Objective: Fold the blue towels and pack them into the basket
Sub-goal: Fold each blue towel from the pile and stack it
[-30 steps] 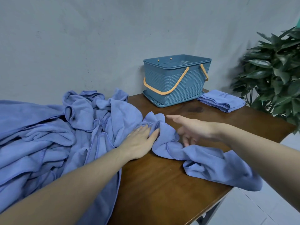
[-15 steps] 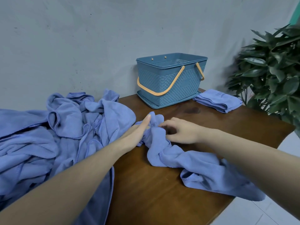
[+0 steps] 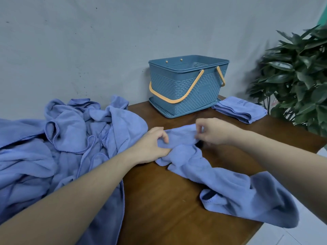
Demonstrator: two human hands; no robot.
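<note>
A loose blue towel (image 3: 221, 181) lies crumpled across the wooden table (image 3: 159, 209), its far end hanging over the right edge. My left hand (image 3: 152, 147) grips one part of its upper edge and my right hand (image 3: 212, 131) pinches the edge a little further right, the cloth stretched between them. A blue basket (image 3: 187, 89) with orange handles stands at the back of the table; I see no towels in it. Beside it on the right lies a folded blue towel (image 3: 240, 110).
A big heap of unfolded blue towels (image 3: 62, 138) covers the left side of the table and spills over its edge. A leafy green plant (image 3: 297, 82) stands past the table's right corner. A grey wall runs close behind.
My hands have taken hold of the towel's upper edge and drawn it apart between them. One second ago both hands were open, the left flat on the cloth and the right hovering above it.
</note>
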